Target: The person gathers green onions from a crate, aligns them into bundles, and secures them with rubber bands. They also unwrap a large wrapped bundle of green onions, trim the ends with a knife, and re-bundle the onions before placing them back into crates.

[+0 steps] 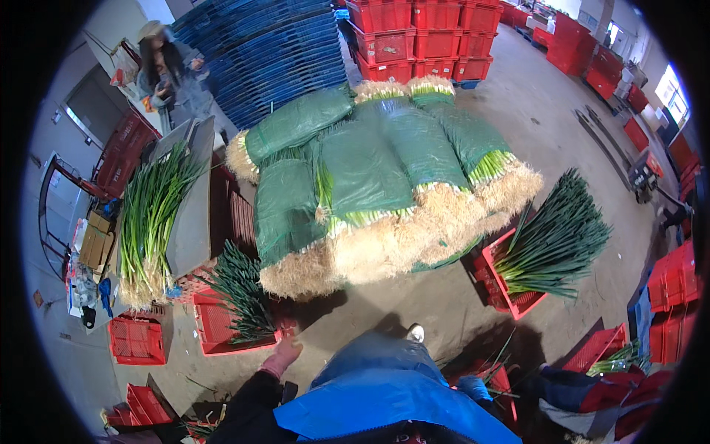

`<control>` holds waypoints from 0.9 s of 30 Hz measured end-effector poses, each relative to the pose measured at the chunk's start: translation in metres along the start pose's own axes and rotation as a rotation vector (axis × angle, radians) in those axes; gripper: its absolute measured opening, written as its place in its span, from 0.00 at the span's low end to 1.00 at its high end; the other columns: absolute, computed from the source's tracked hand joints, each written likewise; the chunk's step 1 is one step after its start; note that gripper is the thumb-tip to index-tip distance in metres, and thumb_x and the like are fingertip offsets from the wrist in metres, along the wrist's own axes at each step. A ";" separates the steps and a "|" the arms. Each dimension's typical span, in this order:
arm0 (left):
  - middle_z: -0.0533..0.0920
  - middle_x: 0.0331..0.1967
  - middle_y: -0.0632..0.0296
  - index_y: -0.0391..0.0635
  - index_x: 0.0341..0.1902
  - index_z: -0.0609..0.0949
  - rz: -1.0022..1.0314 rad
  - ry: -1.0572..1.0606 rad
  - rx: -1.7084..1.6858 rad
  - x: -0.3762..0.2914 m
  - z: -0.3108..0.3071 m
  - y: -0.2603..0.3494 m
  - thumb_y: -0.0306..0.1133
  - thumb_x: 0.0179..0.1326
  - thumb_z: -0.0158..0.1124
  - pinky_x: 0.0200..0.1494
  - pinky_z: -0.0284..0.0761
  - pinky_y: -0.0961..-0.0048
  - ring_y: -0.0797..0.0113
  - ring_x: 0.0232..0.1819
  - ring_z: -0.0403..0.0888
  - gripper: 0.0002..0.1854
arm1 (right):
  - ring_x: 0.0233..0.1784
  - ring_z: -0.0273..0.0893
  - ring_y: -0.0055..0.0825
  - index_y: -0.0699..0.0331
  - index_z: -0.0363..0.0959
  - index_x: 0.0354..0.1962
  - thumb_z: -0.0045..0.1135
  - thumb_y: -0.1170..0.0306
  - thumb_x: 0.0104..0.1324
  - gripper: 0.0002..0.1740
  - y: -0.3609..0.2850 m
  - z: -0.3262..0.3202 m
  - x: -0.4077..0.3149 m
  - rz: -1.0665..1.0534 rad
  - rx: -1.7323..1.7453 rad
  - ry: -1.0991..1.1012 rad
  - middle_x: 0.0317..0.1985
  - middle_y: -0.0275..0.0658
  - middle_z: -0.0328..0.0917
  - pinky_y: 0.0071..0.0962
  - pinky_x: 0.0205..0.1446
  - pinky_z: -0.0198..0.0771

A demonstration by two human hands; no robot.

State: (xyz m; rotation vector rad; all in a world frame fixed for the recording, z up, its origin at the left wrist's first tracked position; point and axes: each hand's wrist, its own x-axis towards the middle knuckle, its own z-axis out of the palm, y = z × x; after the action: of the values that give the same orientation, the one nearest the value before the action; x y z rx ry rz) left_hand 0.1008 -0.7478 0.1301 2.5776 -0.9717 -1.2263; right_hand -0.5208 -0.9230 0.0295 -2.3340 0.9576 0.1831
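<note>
My left hand (pixel 284 355), pink at the wrist, reaches out beside the near right corner of a red plastic crate (pixel 213 327). Bunched scallions (pixel 244 299) with dark green leaves lie in that crate. Whether my fingers grip its rim is too blurred to tell. My right hand (pixel 471 387) appears as a blue patch at the right edge of my blue apron (pixel 383 388). Next to it are loose green leaves (pixel 502 355) and a red crate (pixel 502 383); its fingers are hidden. Ahead lies a heap of scallion bundles in green mesh wrap (pixel 366 166), roots facing me.
Another red crate (pixel 491 266) of scallions stands right of the heap. Loose scallions (pixel 158 222) lie on a table (pixel 191 233) at left. Blue pallets (pixel 266 55) and red crates (pixel 427 39) are stacked behind. One person (pixel 169 77) stands back left; another (pixel 599 394) bends at lower right.
</note>
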 end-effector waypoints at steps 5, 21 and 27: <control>0.84 0.39 0.53 0.43 0.60 0.76 -0.061 -0.116 -0.199 -0.037 0.044 0.035 0.44 0.60 0.61 0.47 0.77 0.70 0.61 0.41 0.82 0.27 | 0.21 0.78 0.36 0.63 0.75 0.30 0.44 0.70 0.67 0.11 0.096 -0.079 0.072 0.414 0.128 -0.388 0.24 0.42 0.78 0.32 0.18 0.70; 0.82 0.47 0.47 0.39 0.59 0.76 -0.073 0.057 -0.399 0.008 0.019 0.041 0.43 0.61 0.61 0.52 0.75 0.67 0.61 0.48 0.81 0.27 | 0.34 0.80 0.34 0.71 0.75 0.38 0.52 0.65 0.66 0.15 -0.009 -0.164 0.212 0.151 0.543 -0.300 0.36 0.46 0.80 0.33 0.36 0.76; 0.81 0.49 0.43 0.39 0.56 0.78 0.009 0.165 -0.416 0.024 -0.024 0.030 0.44 0.60 0.59 0.55 0.74 0.63 0.51 0.52 0.79 0.25 | 0.35 0.81 0.31 0.74 0.75 0.42 0.54 0.63 0.67 0.19 -0.082 -0.190 0.286 0.552 0.795 -0.296 0.37 0.46 0.80 0.31 0.38 0.77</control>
State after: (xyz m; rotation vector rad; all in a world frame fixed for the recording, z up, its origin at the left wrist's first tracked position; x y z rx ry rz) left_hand 0.1148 -0.7893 0.1420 2.2975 -0.6178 -1.0588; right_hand -0.2749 -1.1569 0.1258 -1.2577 1.2176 0.2914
